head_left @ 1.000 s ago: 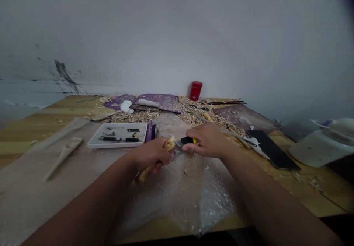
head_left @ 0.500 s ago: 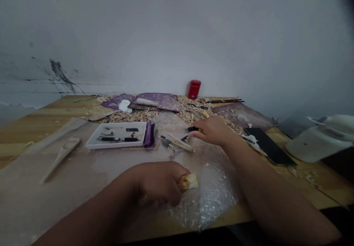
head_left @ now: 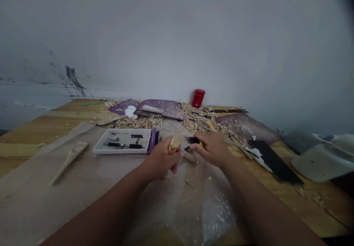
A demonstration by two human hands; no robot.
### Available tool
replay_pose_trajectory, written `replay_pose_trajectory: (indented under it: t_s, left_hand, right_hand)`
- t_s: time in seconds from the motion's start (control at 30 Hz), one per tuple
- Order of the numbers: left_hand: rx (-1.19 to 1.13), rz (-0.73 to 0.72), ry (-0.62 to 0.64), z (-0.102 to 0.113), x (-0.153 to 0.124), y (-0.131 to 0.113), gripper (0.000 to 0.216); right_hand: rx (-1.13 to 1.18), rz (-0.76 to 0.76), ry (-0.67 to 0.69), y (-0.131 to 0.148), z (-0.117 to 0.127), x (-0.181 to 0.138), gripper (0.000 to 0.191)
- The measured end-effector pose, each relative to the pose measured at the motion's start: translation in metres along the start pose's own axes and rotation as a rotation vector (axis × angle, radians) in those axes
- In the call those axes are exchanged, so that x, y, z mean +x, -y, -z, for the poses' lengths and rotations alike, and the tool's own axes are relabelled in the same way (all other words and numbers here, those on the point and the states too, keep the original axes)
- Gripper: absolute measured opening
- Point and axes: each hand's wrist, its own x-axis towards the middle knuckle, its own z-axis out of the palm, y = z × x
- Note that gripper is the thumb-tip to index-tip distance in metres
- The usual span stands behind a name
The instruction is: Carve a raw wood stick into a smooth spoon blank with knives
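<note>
My left hand point(head_left: 160, 159) is closed around a small carved piece of wood point(head_left: 174, 145), its pale end sticking up from the fist. In my right hand point(head_left: 212, 148) is a cutter knife point(head_left: 194, 140) with a black and yellow handle. Its blade points left, close to the wood; whether it touches cannot be made out. Under and between the hands lies a wooden stick-like piece point(head_left: 190, 158) on plastic sheeting point(head_left: 110, 179). A wooden spoon point(head_left: 69, 160) rests on the sheeting to the left.
A white tray point(head_left: 120, 151) with black-handled tools stands left of my hands. Wood shavings point(head_left: 143, 122) and purple sheets point(head_left: 166, 108) spread along the back, near a red can point(head_left: 198, 98). On the right are a black phone-like slab point(head_left: 276, 161) and a white container point(head_left: 318, 165).
My left hand has risen and moved forward with the wood, turning its pale end upward beside the knife. My right hand still holds the knife. The view has tilted up slightly.
</note>
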Motion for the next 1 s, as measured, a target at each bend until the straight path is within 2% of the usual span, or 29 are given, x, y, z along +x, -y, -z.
replay_pose_trajectory:
  t_s: [0.13, 0.23, 0.47, 0.9, 1.0]
  left_hand:
    - [0.076, 0.030, -0.198, -0.002, 0.008, 0.009, 0.013]
    - [0.090, -0.001, -0.259, -0.001, 0.012, 0.015, 0.013]
    - [-0.003, -0.025, -0.107, -0.009, 0.004, 0.010, 0.014]
    - [-0.294, 0.099, -0.039, -0.010, -0.001, 0.003, 0.008]
    - [-0.330, 0.109, 0.047, -0.011, -0.006, -0.001, 0.011]
  right_hand:
    - [-0.014, 0.005, -0.029, 0.011, -0.005, 0.002, 0.046]
    - [-0.017, 0.025, -0.027, 0.018, -0.007, 0.004, 0.045]
    - [-0.082, -0.009, -0.005, 0.022, -0.008, 0.004, 0.047]
    - [-0.210, -0.139, 0.013, 0.020, -0.008, 0.009, 0.054]
    - [-0.239, -0.330, 0.009, 0.001, -0.007, 0.010, 0.055]
